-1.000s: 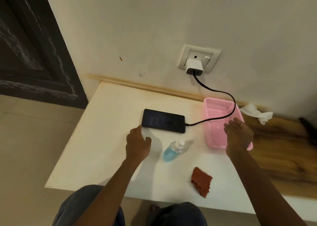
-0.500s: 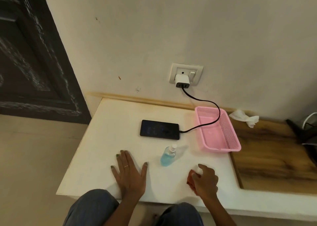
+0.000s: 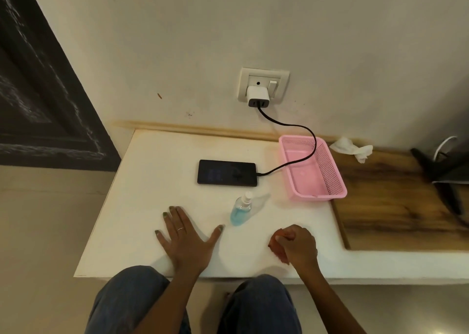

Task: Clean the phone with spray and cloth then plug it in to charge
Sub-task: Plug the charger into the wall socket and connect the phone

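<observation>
Right of centre, the pink mesh basket (image 3: pixel 327 181) holds nothing but a loop of the black charging cable (image 3: pixel 299 125), which drops from the white adapter (image 3: pixel 256 97) in the wall socket (image 3: pixel 264 85), dips through the basket and ends plugged into the black phone (image 3: pixel 227 173) lying flat mid-frame. Just below the phone stands the spray bottle (image 3: pixel 241 210), blue liquid filling its lower part. The left hand (image 3: pixel 186 242) lies flat and spread on the white table (image 3: pixel 152 181), as it did half a second ago. The right hand (image 3: pixel 297 245), lower right, is now bunched tighter around the rust-red cloth (image 3: pixel 275 242).
</observation>
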Motion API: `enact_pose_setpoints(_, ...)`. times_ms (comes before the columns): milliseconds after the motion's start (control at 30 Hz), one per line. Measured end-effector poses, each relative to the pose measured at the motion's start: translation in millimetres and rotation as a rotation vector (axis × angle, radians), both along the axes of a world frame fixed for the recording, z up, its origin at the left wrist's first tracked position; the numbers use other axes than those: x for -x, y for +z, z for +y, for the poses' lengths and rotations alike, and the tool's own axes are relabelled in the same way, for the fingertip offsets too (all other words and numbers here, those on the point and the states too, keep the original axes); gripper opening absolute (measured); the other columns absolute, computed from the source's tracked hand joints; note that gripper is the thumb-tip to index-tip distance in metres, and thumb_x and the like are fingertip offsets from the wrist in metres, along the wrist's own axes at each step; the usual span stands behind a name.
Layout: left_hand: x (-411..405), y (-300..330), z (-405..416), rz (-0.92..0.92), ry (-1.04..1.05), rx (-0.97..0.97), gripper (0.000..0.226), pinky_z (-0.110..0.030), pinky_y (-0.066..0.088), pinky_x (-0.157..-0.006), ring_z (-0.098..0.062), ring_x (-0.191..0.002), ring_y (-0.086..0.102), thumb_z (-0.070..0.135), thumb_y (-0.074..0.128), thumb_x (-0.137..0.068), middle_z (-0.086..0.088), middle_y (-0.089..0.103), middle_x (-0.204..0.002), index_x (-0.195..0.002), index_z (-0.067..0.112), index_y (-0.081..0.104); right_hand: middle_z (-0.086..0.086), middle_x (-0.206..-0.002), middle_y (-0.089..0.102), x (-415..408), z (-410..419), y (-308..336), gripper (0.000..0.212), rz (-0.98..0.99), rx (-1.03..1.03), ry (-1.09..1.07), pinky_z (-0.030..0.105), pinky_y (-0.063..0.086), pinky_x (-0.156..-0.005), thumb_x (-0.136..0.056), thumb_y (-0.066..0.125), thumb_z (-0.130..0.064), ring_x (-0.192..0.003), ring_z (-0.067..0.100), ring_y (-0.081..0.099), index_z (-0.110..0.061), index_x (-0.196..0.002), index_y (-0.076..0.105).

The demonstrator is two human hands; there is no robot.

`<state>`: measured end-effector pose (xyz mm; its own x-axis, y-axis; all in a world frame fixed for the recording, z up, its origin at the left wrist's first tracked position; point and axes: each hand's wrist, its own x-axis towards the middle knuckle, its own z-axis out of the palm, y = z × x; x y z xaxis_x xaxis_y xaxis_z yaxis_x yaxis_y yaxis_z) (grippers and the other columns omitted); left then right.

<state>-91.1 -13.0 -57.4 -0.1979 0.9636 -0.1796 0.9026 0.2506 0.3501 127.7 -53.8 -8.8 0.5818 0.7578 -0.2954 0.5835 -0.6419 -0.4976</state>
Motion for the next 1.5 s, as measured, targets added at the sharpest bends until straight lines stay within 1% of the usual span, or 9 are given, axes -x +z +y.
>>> enact_pose_setpoints(133,-5.6,-1.2,-0.1,0.022,0.035,-0.065,0.112,-0.054,0.007,-0.116,-0.030,-0.146,0.014,0.082,-0.004,-0.070,-0.014,0.014,-0.159,-0.150,0.004,0.009,0.014,-0.082,0.070,-16.5,2.4,33.9,0.005,0.299,-0.264,-0.023,0.032,0.056,-0.070,-0.085,0.067,-0.010,-0.071,0.021,0.067,-0.008,-0.083,0.063)
enact_pose_setpoints(300,-8.4,2.6,-2.9,0.002,0.093,-0.151,0.090,-0.055,0.014,-0.116,-0.031,-0.144,0.021,0.063,0.018,-0.081,-0.016,0.025,-0.155,-0.149,0.004,0.021,0.018,-0.090,0.065,-58.2,29.9,73.7,0.027,0.362,-0.563,-0.109,0.023,0.053,-0.054,-0.082,0.067,-0.001,-0.072,0.026,0.065,0.005,-0.105,0.054)
enact_pose_setpoints(433,-12.0,3.1,-3.4,-0.004,0.108,-0.165,0.087,-0.054,0.014,-0.117,-0.032,-0.144,0.022,0.060,0.018,-0.082,-0.016,0.026,-0.155,-0.148,0.004,0.022,0.017,-0.097,0.067,-95.7,65.2,78.1,0.032,0.290,-0.601,-0.194,0.038,0.057,-0.073,-0.077,0.072,-0.003,-0.083,0.029,0.066,0.001,-0.107,0.059)
enact_pose_setpoints(700,-12.9,-2.7,-1.8,0.069,0.122,-0.149,0.080,-0.055,0.016,-0.116,-0.032,-0.143,0.025,0.053,0.031,-0.086,-0.016,0.029,-0.154,-0.148,0.004,0.023,0.014,-0.102,0.066,-118.2,128.0,37.9,0.017,0.203,-0.157,0.026,0.038,0.053,-0.085,-0.083,0.064,0.003,-0.097,0.030,0.062,-0.006,-0.097,0.068)
enact_pose_setpoints(900,-14.3,-5.8,0.0,0.097,0.134,-0.157,0.080,-0.055,0.015,-0.116,-0.032,-0.143,0.023,0.054,0.030,-0.086,-0.015,0.028,-0.155,-0.148,0.005,0.023,0.019,-0.110,0.065,-129.2,136.9,19.8,0.024,-0.023,-0.085,0.010,0.037,0.047,-0.095,-0.081,0.067,0.000,-0.103,0.033,0.059,0.001,-0.105,0.067)
enact_pose_setpoints(1033,-14.6,-5.3,0.1,0.099,0.134,-0.146,0.080,-0.053,0.013,-0.117,-0.031,-0.144,0.022,0.054,0.030,-0.086,-0.014,0.026,-0.155,-0.149,0.005,0.022,0.016,-0.122,0.060,-124.7,134.9,25.2,0.030,-0.202,-0.151,0.020,0.035,0.040,-0.100,-0.084,0.064,-0.002,-0.114,0.030,0.054,0.001,-0.113,0.062)
enact_pose_setpoints(1267,-14.8,-5.0,0.2,0.088,0.142,-0.147,0.080,-0.053,0.014,-0.117,-0.030,-0.144,0.023,0.054,0.030,-0.086,-0.014,0.027,-0.155,-0.149,0.005,0.022,0.012,-0.093,0.070,-50.7,90.4,40.7,0.014,-0.104,-0.513,-0.087,0.030,0.047,-0.078,-0.087,0.055,-0.007,-0.088,0.028,0.062,-0.004,-0.090,0.068)
enact_pose_setpoints(1333,-14.8,-4.4,0.3,0.088,0.141,-0.141,0.080,-0.053,0.014,-0.117,-0.030,-0.144,0.023,0.054,0.030,-0.086,-0.014,0.027,-0.155,-0.149,0.005,0.023,0.009,-0.106,0.067,-27.9,74.4,37.7,0.016,0.003,-0.501,-0.003,0.026,0.045,-0.083,-0.085,0.057,0.001,-0.097,0.024,0.060,-0.005,-0.093,0.068)
enact_pose_setpoints(1500,-15.4,-3.7,0.3,0.077,0.145,-0.144,0.080,-0.053,0.014,-0.116,-0.030,-0.144,0.023,0.055,0.031,-0.086,-0.014,0.027,-0.155,-0.149,0.006,0.023,0.011,-0.121,0.060,8.0,52.4,31.8,0.027,-0.200,-0.515,0.074,0.050,0.038,-0.097,-0.076,0.069,0.001,-0.118,0.031,0.049,-0.009,-0.101,0.067)
